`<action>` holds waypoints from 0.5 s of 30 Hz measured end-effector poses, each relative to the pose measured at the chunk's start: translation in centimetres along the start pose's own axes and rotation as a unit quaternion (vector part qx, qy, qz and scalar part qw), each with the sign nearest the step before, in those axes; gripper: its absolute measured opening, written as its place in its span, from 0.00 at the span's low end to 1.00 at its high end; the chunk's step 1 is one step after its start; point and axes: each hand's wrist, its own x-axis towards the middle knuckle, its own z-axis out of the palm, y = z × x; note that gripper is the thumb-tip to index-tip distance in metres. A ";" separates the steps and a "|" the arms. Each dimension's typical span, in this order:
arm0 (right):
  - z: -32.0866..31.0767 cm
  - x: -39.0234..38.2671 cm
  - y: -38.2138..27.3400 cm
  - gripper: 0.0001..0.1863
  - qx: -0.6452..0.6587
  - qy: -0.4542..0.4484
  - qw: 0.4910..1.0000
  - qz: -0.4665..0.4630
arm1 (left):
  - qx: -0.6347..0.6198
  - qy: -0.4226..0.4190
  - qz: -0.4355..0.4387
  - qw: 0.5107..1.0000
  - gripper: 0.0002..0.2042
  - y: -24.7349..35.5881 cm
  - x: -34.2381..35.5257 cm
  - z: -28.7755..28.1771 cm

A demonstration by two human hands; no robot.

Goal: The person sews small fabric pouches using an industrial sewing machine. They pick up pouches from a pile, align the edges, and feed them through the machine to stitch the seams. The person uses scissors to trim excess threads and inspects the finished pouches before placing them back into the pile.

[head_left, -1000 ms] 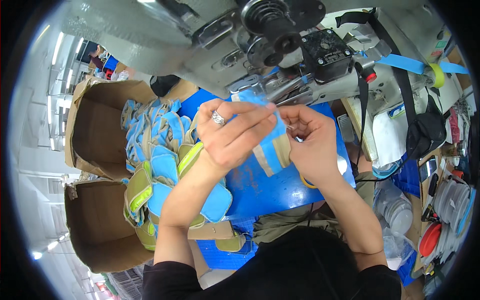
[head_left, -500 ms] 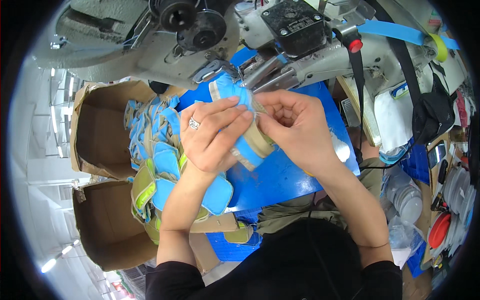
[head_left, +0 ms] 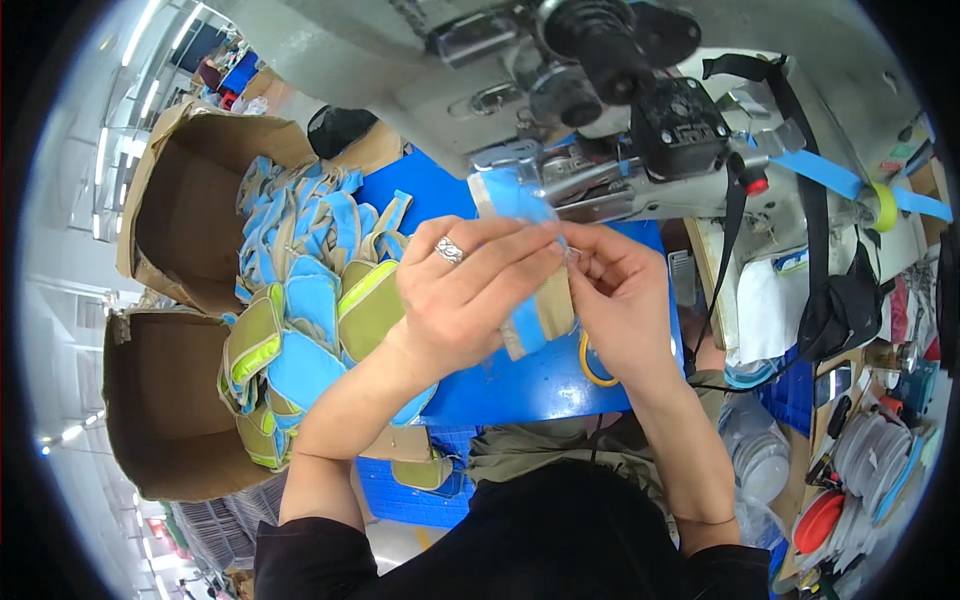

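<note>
A blue and khaki fabric piece (head_left: pixel 553 303) with pale trim lies under the sewing machine's (head_left: pixel 405 75) head, its upper end at the metal binding folder (head_left: pixel 600 205). My left hand (head_left: pixel 468 285), wearing a ring, rests over the piece with fingers together, holding it from the left. On the other side, my right hand (head_left: pixel 628 300) pinches the fabric's edge between thumb and fingers. The fingertips of both hands nearly meet, and part of the edge there is hidden. An orange scissor-like handle (head_left: pixel 597 362) lies on the blue tabletop (head_left: pixel 480 385) below my right hand.
Left of the table are strips (head_left: pixel 310 220) and green-and-blue sewn pieces (head_left: pixel 300 350) in a heap, beside two cardboard boxes (head_left: pixel 150 400). Blue tape (head_left: pixel 820 173) runs through a yellow-green ring (head_left: pixel 884 208) at right. A black pouch (head_left: pixel 845 310) hangs near it.
The view has shifted, so the machine appears farther right and the boxes lower left. Both hands keep hold of the fabric piece; the orange handle now shows more fully.
</note>
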 end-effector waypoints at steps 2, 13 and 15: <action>0.4 -0.2 -0.2 0.14 0.017 0.006 1.000 -0.008 | 0.010 0.007 0.000 1.000 0.15 -0.3 0.0 0.3; 0.1 0.1 -0.5 0.12 -0.001 -0.009 1.000 -0.029 | 0.007 0.027 -0.023 0.999 0.17 -0.2 0.8 0.4; 0.1 0.3 -0.8 0.12 -0.002 -0.015 0.999 -0.034 | -0.001 0.030 -0.020 0.999 0.17 -0.2 0.8 0.1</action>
